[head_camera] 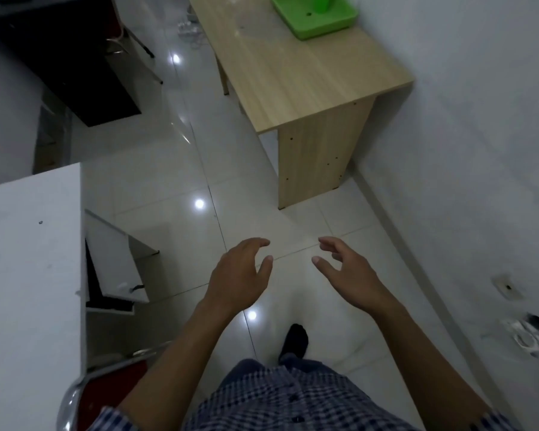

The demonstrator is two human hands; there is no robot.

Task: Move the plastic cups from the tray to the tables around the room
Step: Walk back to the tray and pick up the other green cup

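Head view. Green plastic tray: shallow, rectangular, rounded rim, matte; sits on the far end of the light wood-grain table, against the white wall. Its far side is cut off by the top edge of the frame. One green plastic cup stands inside the tray; only its lower part shows, the rim being out of frame. A small dark spot lies on the tray floor beside the cup; what it is cannot be made out.

Left hand and right hand: both bare, held out over the floor, fingers spread and slightly curled, holding nothing, well apart from tray and table.

White table: smooth top, at the left, partly cut off by the frame edge. Dark desk: upper left, dim, details unclear.

Floor: glossy pale tiles with round light reflections. Checked shirt and one dark sock at the bottom. A red chair seat with chrome tubing shows at lower left, mostly hidden.
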